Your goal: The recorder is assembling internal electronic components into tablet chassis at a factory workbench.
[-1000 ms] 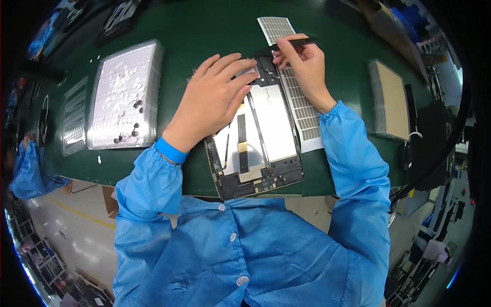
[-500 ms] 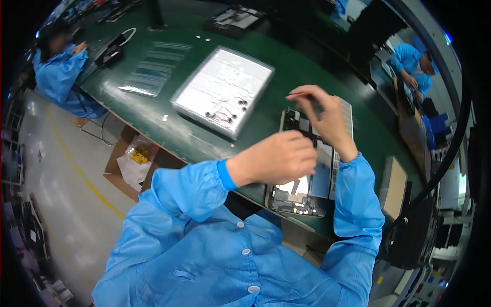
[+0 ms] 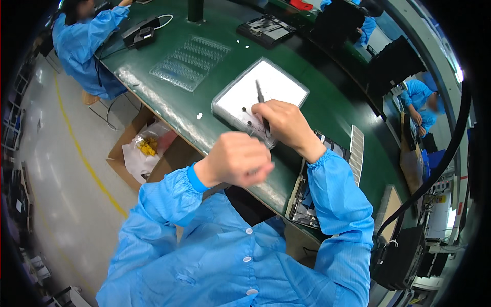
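Black and slim, a tool (image 3: 260, 92) is pinched in the right hand (image 3: 280, 120) above the white tray (image 3: 279, 77). In the left hand (image 3: 236, 159), fingers are curled; any grip is unclear. A tablet (image 3: 306, 207) is set at the table's (image 3: 332, 115) near edge.

Wore a blue smock (image 3: 215, 245); cloth looked thin, slightly shiny, creased. Long sleeves (image 3: 340, 197) were the same blue, loose, gathered at the cuffs (image 3: 323, 157). Three round white buttons (image 3: 247, 259) showed down the front. A flat, deeper-blue band (image 3: 195, 179) circled the left wrist beside the cuff.
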Tool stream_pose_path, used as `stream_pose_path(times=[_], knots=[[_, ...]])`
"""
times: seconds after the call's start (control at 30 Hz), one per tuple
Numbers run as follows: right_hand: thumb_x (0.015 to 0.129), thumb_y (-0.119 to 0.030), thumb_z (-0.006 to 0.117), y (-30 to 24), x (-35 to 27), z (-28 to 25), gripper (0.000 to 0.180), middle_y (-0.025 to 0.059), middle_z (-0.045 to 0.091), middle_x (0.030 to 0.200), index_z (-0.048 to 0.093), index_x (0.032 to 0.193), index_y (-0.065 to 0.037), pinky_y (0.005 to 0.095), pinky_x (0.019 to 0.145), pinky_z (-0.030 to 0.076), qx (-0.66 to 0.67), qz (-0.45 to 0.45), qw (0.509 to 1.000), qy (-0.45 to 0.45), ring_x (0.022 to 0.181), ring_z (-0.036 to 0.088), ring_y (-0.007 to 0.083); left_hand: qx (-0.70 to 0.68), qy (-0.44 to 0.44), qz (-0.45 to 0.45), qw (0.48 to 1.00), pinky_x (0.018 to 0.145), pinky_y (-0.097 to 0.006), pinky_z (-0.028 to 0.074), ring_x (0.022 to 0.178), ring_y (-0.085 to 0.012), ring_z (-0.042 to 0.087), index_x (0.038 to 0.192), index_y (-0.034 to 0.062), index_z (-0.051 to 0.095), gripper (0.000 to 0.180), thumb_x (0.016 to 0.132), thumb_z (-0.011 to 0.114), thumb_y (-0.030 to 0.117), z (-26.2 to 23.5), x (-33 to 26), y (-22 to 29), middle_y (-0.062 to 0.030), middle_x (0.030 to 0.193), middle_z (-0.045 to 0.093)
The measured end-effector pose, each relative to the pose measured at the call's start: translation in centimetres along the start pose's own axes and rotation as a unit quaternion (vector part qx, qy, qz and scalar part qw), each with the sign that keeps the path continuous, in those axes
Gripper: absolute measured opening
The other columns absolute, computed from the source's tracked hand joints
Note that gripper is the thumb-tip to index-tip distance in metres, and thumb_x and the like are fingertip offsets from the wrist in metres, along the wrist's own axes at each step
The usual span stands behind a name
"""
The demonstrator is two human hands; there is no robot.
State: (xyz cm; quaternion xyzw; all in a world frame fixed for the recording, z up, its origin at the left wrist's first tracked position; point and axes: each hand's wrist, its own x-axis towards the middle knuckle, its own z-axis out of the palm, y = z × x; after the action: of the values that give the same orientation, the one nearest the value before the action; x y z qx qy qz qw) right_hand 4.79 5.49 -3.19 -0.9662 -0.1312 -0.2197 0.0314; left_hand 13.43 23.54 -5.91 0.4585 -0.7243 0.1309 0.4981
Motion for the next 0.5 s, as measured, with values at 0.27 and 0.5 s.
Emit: stream_pose_path(times=[0.27, 0.5], knots=[[0.089, -0.002, 0.074, 2.1, -0.7, 1.3, 0.031, 0.0157, 0.071, 0.099, 0.05, 0.109, -0.003, 0.0288, 0.077, 0.058, 0.554, 0.357, 0.726, 0.198, 0.092, 0.07, 0.0179, 0.063, 0.019, -0.222, 0.973, 0.066, -0.033, 0.051, 0.081, -0.0223, 0.066, 0.099, 0.0071, 0.07, 0.02, 0.082, 0.079, 0.014, -0.7, 2.6, -5.6, -0.0059, 0.094, 0.071], [0.09, -0.002, 0.073, 2.6, -1.0, 1.4, 0.031, 0.0165, 0.071, 0.101, 0.049, 0.109, -0.004, 0.0304, 0.078, 0.059, 0.594, 0.351, 0.692, 0.211, 0.092, 0.071, 0.0197, 0.01, -0.01, -0.286, 0.958, 0.055, -0.03, 0.046, 0.058, -0.0154, 0.057, 0.089, 0.0059, 0.069, 0.015, 0.081, 0.079, 0.013, 0.2, 3.6, -6.7, -0.0019, 0.084, 0.072]])
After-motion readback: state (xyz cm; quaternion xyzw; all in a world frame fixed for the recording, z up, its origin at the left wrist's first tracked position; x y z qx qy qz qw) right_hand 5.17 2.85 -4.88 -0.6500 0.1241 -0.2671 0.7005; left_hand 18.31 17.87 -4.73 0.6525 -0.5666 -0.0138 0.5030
